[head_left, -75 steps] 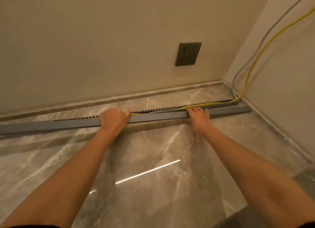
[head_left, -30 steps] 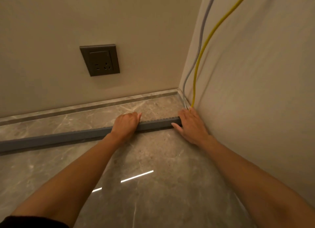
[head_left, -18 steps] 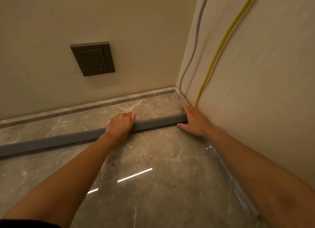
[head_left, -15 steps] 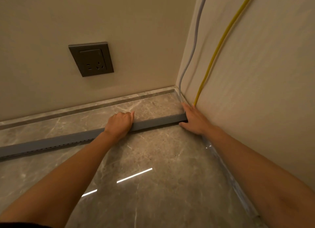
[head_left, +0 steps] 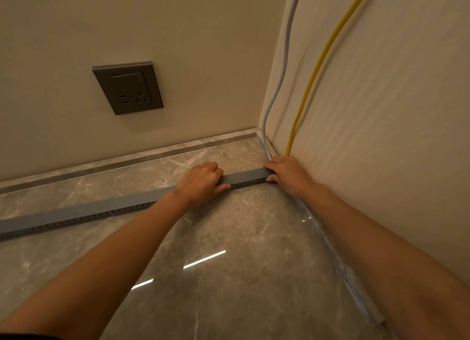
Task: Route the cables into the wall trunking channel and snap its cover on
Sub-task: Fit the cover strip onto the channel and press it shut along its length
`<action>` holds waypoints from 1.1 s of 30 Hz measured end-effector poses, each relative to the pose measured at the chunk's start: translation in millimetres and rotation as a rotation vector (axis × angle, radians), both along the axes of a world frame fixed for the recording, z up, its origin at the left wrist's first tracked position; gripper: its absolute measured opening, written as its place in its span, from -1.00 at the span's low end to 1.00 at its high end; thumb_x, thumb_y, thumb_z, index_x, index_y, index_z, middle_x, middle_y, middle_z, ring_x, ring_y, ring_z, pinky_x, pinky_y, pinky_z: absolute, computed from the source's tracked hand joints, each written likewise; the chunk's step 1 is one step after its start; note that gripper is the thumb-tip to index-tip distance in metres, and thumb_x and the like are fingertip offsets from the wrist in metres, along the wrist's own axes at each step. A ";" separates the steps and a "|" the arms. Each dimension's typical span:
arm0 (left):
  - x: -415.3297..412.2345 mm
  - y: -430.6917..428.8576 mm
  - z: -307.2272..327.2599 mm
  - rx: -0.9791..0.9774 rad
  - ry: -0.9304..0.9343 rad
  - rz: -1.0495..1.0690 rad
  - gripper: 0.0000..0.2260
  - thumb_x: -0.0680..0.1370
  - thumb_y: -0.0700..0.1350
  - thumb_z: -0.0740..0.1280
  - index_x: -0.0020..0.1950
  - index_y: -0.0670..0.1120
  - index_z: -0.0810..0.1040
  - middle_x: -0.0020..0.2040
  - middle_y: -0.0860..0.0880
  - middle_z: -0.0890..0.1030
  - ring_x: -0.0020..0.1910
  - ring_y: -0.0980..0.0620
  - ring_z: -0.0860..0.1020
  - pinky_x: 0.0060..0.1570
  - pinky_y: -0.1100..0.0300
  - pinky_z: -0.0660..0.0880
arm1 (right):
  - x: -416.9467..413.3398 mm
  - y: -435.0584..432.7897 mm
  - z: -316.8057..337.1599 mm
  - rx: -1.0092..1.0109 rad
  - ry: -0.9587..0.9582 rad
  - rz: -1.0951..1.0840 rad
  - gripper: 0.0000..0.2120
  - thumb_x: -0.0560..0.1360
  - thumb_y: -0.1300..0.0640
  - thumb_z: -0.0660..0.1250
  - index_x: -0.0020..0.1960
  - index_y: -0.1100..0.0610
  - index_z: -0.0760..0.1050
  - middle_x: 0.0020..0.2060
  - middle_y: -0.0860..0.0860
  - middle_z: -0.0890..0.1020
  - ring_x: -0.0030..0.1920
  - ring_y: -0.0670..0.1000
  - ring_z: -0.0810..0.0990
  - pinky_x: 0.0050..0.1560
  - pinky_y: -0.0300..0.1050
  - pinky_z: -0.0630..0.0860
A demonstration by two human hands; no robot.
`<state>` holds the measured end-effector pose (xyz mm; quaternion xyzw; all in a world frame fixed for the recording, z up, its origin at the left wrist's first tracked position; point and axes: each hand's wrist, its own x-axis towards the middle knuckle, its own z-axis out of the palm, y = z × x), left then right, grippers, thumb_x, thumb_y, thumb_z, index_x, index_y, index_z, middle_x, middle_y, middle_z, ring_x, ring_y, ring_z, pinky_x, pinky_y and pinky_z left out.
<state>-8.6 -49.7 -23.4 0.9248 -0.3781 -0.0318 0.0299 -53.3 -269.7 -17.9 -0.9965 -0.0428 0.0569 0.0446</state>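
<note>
Both hands [head_left: 203,180] press the grey trunking [head_left: 84,212] (floor-laid), cables [head_left: 307,85] beside

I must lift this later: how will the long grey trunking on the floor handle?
The trunking is long and thin, so it would probably flex and sag if lifted at one end. It looks like light plastic. On the glossy floor it may slide easily.

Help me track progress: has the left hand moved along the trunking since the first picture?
Yes, toward the corner: the left hand was left of the wall socket, now right.
</note>
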 end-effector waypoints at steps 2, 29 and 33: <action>0.3 -1.9 0.8 -0.008 0.002 0.007 -0.63 0.58 0.08 0.20 0.15 -0.21 0.50 0.13 -0.17 0.52 0.06 -0.13 0.50 0.01 0.06 0.45 | 0.8 0.7 1.7 -0.019 0.001 0.013 -0.65 0.52 0.07 0.28 0.26 0.18 0.46 0.17 0.13 0.55 0.20 0.12 0.48 0.25 -0.07 0.30; -7.8 8.8 8.3 0.065 -0.062 0.132 -0.71 0.56 -0.06 0.28 0.16 -0.23 0.42 0.15 -0.18 0.50 0.09 -0.13 0.46 0.07 0.07 0.39 | 12.5 37.1 -4.2 -0.046 -0.026 0.182 -0.74 0.52 0.20 0.27 0.19 0.25 0.39 0.18 0.19 0.51 0.21 0.16 0.44 0.20 0.03 0.41; -9.2 -7.8 5.5 0.066 -0.068 0.114 -0.70 0.57 -0.07 0.26 0.20 -0.24 0.40 0.18 -0.19 0.47 0.13 -0.14 0.43 0.10 0.07 0.38 | 8.1 36.9 -9.4 -0.037 -0.081 0.185 -0.76 0.53 0.23 0.25 0.17 0.28 0.43 0.15 0.21 0.53 0.18 0.20 0.46 0.18 0.05 0.40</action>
